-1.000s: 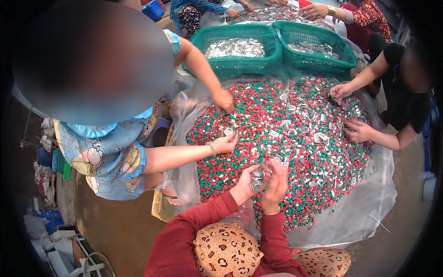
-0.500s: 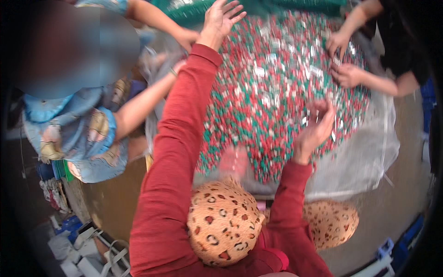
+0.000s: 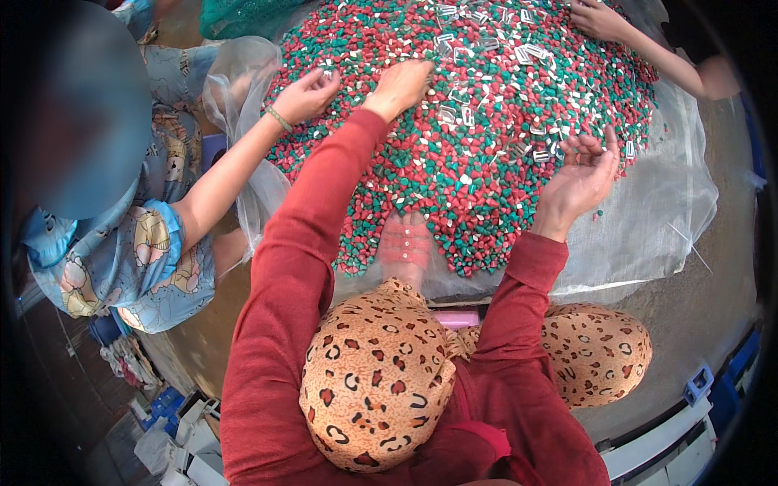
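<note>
A wide heap of small cone-shaped pieces (image 3: 486,194) in red, green and white spreads in front of me. My left hand (image 3: 403,85) is over its middle, back upward, with the fingers curled down at the pieces; what they pinch, if anything, is hidden. To the right, my right hand (image 3: 579,174) is half cupped above the heap's edge, palm showing and fingers apart. Several pale rectangular buckle-like pieces (image 3: 528,54) lie scattered on the cones, some close to my right hand.
A translucent sheet (image 3: 640,235) lies under the heap. At left, a co-worker's hand (image 3: 306,95) holds something small and white; another person's hand (image 3: 598,19) is at far right. Green netting (image 3: 243,18) lies at the far left. My sandalled foot (image 3: 405,243) touches the heap's near edge.
My left hand has come down from its raised, spread pose to the heap, its fingers now curled. My right hand stays cupped at the right. The whole view has shifted.
</note>
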{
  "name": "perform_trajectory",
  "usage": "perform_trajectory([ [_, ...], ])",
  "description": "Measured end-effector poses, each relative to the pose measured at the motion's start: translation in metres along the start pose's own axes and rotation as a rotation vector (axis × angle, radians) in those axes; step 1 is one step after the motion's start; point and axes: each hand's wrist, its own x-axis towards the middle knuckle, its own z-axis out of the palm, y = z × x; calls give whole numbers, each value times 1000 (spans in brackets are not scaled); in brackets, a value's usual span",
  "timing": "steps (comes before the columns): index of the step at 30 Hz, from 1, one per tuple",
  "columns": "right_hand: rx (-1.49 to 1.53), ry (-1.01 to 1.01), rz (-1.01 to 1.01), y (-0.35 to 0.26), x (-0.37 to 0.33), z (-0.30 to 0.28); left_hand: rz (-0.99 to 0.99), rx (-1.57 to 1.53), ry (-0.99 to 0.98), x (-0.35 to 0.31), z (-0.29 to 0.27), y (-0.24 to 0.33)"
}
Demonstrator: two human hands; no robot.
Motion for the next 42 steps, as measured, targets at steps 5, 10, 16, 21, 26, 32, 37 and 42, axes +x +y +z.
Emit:
perform_trajectory([
  [5,-13,-30,46,5,-3,-6,-426,-706,121,-50,-29,21],
  [10,-30,-38,51,10,-3,-11,-302,-482,-45,-48,-11,33],
  [16,-124,-68,-7,-1,3,-19,-6,-235,-95,-50,23,70],
  [21,-460,-19,-117,3,33,-73,-38,-143,-86,-84,15,80],
  [26,-618,-94,8,5,35,-109,-84,-119,107,-74,-11,58],
  [32,-711,-222,-15,4,11,-83,92,66,-66,-40,15,83],
  [37,-699,-299,-12,2,6,-74,99,123,-40,-36,31,92],
  [42,-724,-350,29,1,9,-77,24,-101,14,-80,53,88],
])
